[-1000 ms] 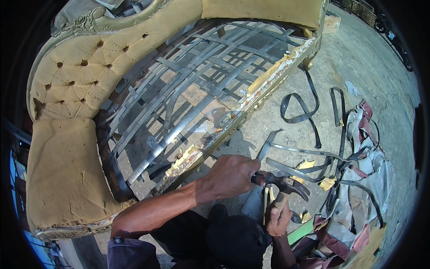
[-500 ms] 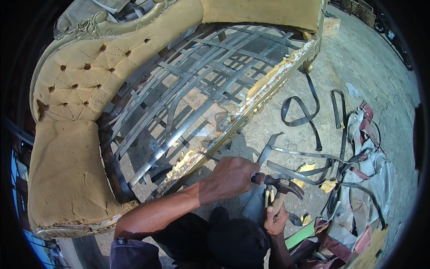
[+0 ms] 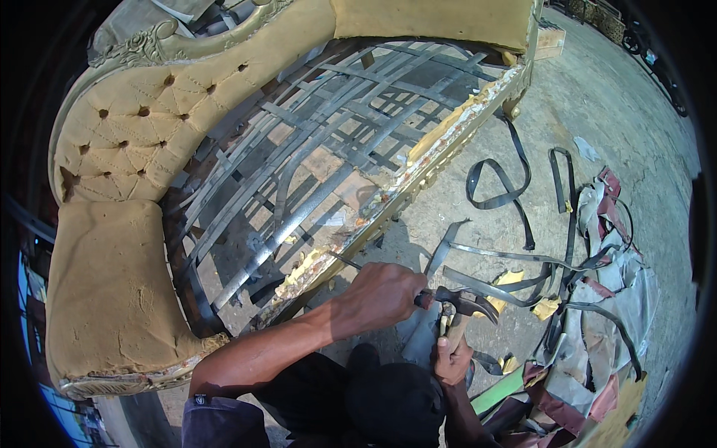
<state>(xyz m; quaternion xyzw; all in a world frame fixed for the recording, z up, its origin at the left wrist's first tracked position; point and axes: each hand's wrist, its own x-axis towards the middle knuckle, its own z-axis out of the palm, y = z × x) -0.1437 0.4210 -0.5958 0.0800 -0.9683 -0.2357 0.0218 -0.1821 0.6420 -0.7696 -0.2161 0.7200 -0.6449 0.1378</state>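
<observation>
A screwdriver-like tool, with a thin dark shaft point(image 3: 346, 260) and a reddish handle end point(image 3: 424, 299), is gripped in my left hand point(image 3: 385, 296). Its tip meets the sofa's front rail point(image 3: 305, 275), among torn yellow foam; the exact contact is too small to make out. My right hand point(image 3: 452, 361) is wrapped round the wooden handle of a claw hammer point(image 3: 469, 302). The hammer head is right at the butt of the tool's handle, apparently touching it. Woven grey webbing straps point(image 3: 299, 213) span the seat frame beyond my left hand.
Tufted tan foam point(image 3: 142, 134) covers the sofa back, and a padded arm point(image 3: 108, 287) stands at the left. Loose black straps point(image 3: 499, 196) lie on the concrete floor at the right, beside torn grey and maroon upholstery fabric point(image 3: 609, 328) and yellow foam scraps point(image 3: 547, 308).
Both hands, with the tool and the hammer, have shifted slightly left. The hammer head stays at the tool's butt. The tip remains at the rail.
</observation>
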